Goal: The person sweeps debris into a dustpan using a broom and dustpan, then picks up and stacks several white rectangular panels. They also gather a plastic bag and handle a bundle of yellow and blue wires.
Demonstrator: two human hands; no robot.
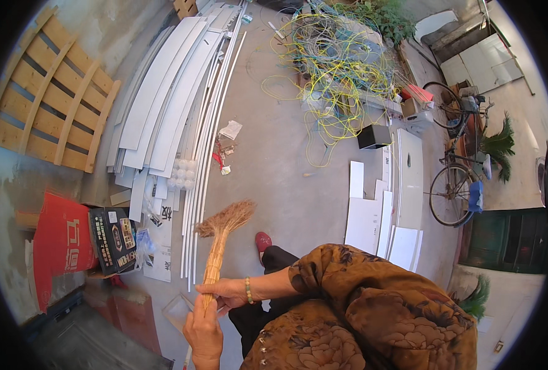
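Note:
A short straw hand broom point(215, 259) is held up in front of me, its bound stalk handle slanting down to my hands. Its reddish-brown bristles fan out at the upper end, above the concrete floor. My right hand point(230, 292), with a bead bracelet at the wrist, grips the lower handle, thumb laid across the front. Just below it, my left hand point(203, 330) closes round the tapered butt of the handle. The two hands touch or nearly touch. Much of the handle's end is hidden by the fingers.
White panels point(163, 101) and long strips point(218, 125) lie left of a concrete floor point(264, 162) with paper scraps point(230, 130). A wooden pallet point(54, 92) leans at the wall above cartons point(112, 236). Tangled wire point(343, 69), a bicycle point(457, 162) and more panels point(371, 212) stand right.

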